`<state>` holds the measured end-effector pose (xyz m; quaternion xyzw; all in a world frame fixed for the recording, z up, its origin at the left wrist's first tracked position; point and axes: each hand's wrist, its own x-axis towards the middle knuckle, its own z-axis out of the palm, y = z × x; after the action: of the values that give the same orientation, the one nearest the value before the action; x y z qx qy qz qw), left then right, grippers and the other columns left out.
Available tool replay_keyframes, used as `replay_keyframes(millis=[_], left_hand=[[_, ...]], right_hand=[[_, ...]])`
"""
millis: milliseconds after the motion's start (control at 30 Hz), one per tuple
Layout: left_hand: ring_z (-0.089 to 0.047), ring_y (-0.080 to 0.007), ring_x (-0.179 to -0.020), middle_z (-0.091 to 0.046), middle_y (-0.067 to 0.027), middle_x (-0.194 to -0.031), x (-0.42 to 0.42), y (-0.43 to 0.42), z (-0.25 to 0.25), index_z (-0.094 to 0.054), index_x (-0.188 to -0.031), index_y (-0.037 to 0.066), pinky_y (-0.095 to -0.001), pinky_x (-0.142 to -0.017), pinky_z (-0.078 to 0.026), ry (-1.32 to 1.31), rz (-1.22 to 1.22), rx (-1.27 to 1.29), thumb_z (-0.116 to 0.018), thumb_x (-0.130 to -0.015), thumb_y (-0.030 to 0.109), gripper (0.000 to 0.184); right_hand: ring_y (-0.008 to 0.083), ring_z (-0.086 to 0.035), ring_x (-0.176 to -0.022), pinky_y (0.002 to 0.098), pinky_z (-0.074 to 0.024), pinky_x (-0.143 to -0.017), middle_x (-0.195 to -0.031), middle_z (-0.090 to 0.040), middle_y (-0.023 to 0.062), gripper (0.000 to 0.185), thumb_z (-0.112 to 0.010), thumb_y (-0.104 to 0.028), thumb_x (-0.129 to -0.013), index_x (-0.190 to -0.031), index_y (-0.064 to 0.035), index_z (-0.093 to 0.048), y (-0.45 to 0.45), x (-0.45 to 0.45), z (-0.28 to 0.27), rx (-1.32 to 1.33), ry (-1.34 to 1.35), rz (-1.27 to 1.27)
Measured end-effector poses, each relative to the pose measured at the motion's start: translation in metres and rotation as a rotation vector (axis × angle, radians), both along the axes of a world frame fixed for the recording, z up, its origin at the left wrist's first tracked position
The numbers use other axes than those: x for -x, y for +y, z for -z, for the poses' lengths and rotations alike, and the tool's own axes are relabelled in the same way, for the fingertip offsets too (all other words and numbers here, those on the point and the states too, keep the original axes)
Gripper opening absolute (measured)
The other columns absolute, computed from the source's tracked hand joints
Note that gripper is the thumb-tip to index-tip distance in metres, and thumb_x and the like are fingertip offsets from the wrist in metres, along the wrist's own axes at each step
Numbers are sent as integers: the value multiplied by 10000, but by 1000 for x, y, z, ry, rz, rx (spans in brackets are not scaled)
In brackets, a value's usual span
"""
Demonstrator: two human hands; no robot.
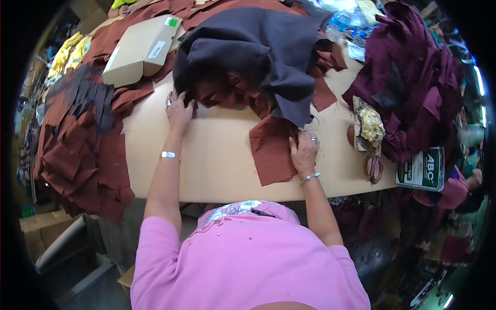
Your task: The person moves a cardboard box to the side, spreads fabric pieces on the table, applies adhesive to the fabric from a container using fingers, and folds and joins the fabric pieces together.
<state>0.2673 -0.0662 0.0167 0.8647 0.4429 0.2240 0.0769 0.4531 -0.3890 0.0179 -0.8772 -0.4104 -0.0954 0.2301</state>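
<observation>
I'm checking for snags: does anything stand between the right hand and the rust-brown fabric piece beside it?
Nothing visible; the right hand touches the rust-brown fabric piece at its right edge. The dark grey cloth lies beyond.

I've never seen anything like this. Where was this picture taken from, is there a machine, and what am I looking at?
No machine does the work here: these are a person's bare hands, seen by a camera worn on that person's head, looking forward and down. On the pale table lie a dark cloth, a pile of reddish-brown cloth, purple cloth and a cardboard box. The left hand is at the dark cloth's edge; the right hand touches a reddish-brown piece. Whether either grips firmly, I can't tell.
</observation>
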Motion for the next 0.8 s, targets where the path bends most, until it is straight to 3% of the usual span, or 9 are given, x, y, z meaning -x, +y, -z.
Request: replay_keyframes(millis=[100, 200, 267, 433, 533, 600, 700, 767, 800], left_hand=[[-503, -362, -1092, -552, -218, -1147, -20, 46, -14, -572, -1123, 28, -413, -906, -413, -7, 46, 337, -629, -769, 258, 426], [-593, -366, -922, -627, -224, -961, -35, 68, -55, -609, -1045, 5, -418, -828, -453, -57, 109, 219, -603, -766, 211, 347], [-600, -348, -928, -625, -230, -963, -41, 88, -84, -612, -1020, -20, -393, -839, -453, -224, 134, 166, -565, -775, 156, 306], [-615, -243, -874, -644, -113, -968, -9, 101, -169, -614, -1021, -10, -312, -842, -451, -907, 236, -132, -467, -811, -8, 256], [-589, -207, -937, -620, -115, -1029, 50, 80, -199, -588, -1057, -19, -283, -845, -439, -1010, 96, -58, -436, -823, -45, 280], [-581, -242, -979, -608, -160, -1062, 83, 76, -190, -566, -1073, -42, -303, -861, -435, -851, 23, -138, -433, -823, -40, 283], [-549, -353, -1027, -549, -229, -1146, 148, 137, -111, -527, -1113, -51, -377, -909, -415, -195, 62, -311, -440, -795, -41, 330], [-483, -372, -1111, -489, -219, -1232, 162, 120, -66, -527, -1124, -26, -402, -955, -376, 333, -89, -147, -466, -776, -32, 353], [-448, -359, -1151, -460, -201, -1268, 152, 88, -67, -534, -1117, -10, -399, -974, -359, 275, -27, -244, -496, -766, -17, 352]], right_hand=[[313, -539, -857, 402, -358, -819, -890, -609, 128, 237, -628, -193, -762, -936, -40, -574, -2, 1, 8, -33, 97, 15], [305, -560, -847, 385, -400, -795, -900, -613, 124, 223, -615, -143, -774, -960, -28, -573, 2, -14, 0, -140, 286, 46], [257, -588, -833, 352, -434, -771, -898, -621, 101, 203, -589, -87, -797, -987, -18, -571, 2, -32, -11, -276, 559, 65], [91, -558, -845, 240, -450, -753, -945, -608, 25, 223, -502, 26, -840, -1050, -22, -561, 1, -43, -84, -830, 656, -28], [66, -537, -858, 217, -443, -772, -998, -593, 22, 250, -482, 42, -843, -1071, -28, -557, -5, -39, -105, -953, 848, -92], [76, -530, -884, 219, -444, -794, -1042, -573, 14, 301, -471, 50, -824, -1097, -38, -560, -11, -38, -103, -700, 999, -56], [372, -594, -846, 443, -469, -780, -848, -609, 242, 307, -533, -78, -737, -1039, -51, -581, -12, -33, -44, 14, 424, -51], [355, -604, -822, 475, -450, -756, -851, -629, 178, 189, -554, -138, -736, -909, -63, -569, -1, -16, -38, 208, 422, 6], [319, -612, -811, 471, -424, -755, -877, -627, 146, 203, -583, -162, -734, -917, -82, -546, -2, -9, -29, 198, 269, -37]])
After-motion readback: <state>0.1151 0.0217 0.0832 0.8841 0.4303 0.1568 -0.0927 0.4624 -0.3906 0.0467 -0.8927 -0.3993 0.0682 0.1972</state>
